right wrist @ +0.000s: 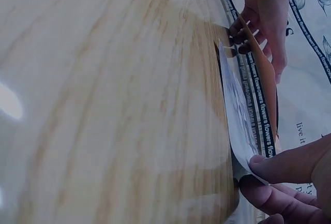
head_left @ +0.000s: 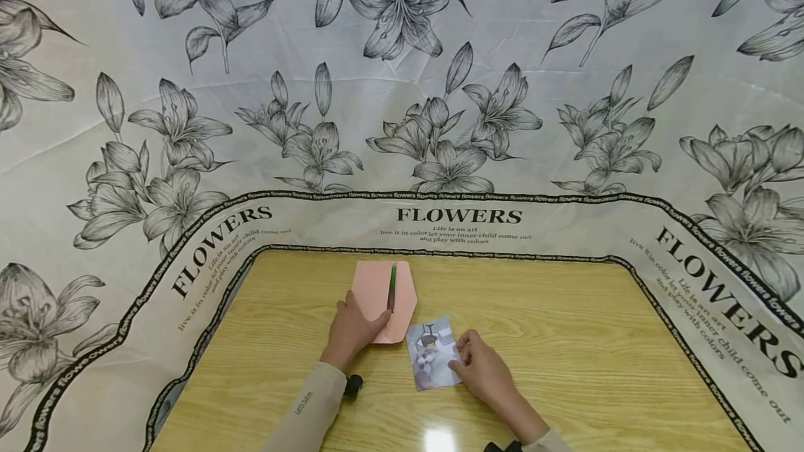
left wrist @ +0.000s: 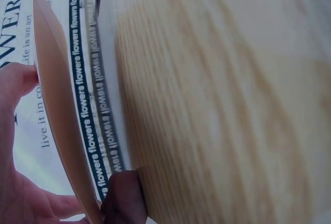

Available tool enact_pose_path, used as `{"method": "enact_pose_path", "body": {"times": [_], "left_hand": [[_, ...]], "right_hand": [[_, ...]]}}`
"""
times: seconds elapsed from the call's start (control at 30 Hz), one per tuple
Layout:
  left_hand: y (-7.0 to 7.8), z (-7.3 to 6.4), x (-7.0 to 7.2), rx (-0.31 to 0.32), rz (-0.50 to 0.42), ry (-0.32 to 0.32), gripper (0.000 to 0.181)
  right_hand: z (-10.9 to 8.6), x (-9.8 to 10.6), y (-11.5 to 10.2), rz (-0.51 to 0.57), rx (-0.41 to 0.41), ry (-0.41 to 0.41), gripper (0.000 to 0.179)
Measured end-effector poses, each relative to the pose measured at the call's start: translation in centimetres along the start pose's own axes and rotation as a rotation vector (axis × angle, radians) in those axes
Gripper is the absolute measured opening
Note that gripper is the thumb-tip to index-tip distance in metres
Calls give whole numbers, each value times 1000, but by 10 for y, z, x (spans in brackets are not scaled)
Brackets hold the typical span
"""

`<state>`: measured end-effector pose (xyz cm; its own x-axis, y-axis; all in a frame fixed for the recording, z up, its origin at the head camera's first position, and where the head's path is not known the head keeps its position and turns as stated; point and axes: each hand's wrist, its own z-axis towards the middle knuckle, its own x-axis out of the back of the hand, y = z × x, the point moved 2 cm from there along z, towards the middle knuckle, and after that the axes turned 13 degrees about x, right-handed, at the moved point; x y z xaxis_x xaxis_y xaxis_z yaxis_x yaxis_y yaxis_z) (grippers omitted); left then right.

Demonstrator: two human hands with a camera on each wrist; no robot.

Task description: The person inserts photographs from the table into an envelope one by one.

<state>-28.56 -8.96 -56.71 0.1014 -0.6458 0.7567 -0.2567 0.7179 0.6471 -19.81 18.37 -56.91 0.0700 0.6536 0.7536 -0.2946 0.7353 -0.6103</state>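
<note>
A pink envelope [head_left: 372, 298] with a pointed flap on its right side is in my left hand [head_left: 356, 330]. My left thumb lies across its front near the lower end of a narrow green-and-dark strip [head_left: 392, 284]; whether that strip is an opening or a separate object I cannot tell. Edge-on in the left wrist view, the envelope [left wrist: 59, 105] bows between my fingers. To its lower right, my right hand [head_left: 486, 367] pinches a small photo print [head_left: 433, 354] by its right edge. In the right wrist view the print [right wrist: 239, 115] curves slightly, with thumb on one face and fingers behind.
Both hands work over a wood-grain table [head_left: 565, 312]. Behind and at the sides hangs a white cloth [head_left: 301, 159] with black flower drawings and lettering. A dark wrist strap piece [head_left: 354, 386] shows at my left cuff. Light glares off the table near the front.
</note>
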Motion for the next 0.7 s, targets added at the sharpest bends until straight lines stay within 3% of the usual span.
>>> {"method": "enact_pose_path", "body": {"times": [0.17,0.5,0.7], "left_hand": [[0,-1,1,1,-7,-6,112],[0,0,1,2,1,-11,112],[0,1,0,4,4,-17,112]], "right_hand": [[0,8,3,46,-1,7,26],[7,27,4,180,-99,38,28],[17,38,8,211,-114,88,28]]}}
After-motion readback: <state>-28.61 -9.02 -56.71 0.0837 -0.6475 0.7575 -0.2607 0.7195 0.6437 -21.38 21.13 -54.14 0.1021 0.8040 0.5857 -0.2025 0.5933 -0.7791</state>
